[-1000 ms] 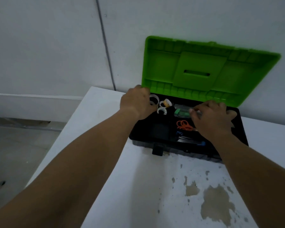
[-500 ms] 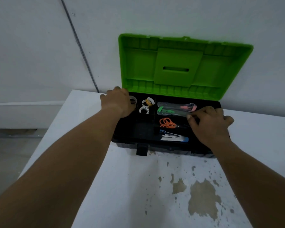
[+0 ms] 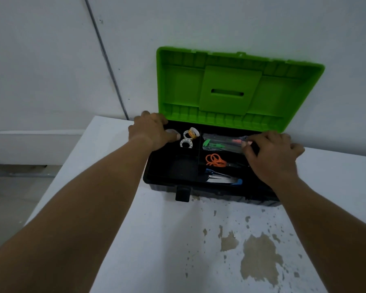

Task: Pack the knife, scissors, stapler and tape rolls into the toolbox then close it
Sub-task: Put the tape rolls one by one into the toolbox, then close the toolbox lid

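Note:
The black toolbox (image 3: pixel 209 192) stands open on the white table, its green lid (image 3: pixel 230 85) leaning back against the wall. Inside lie two tape rolls (image 3: pixel 191 133) (image 3: pixel 186 143), a clear roll (image 3: pixel 172 130) half hidden by my thumb, a green knife in a clear pack (image 3: pixel 218 142), orange scissors (image 3: pixel 215 160) and a blue stapler (image 3: pixel 222 179). My left hand (image 3: pixel 151 130) grips the box's back left corner, thumb inside. My right hand (image 3: pixel 272 157) lies over the right rim, its fingertips pinching the right end of the knife pack.
The white table (image 3: pixel 167 240) has worn brown patches (image 3: pixel 260 256) near its front right. A black latch (image 3: pixel 182 193) sticks out from the box's front wall. The grey wall is right behind the lid; the table's left edge drops to the floor.
The view has shifted sideways across the frames. My right hand has slid toward the right end of the knife pack. My left hand stays at the back left corner.

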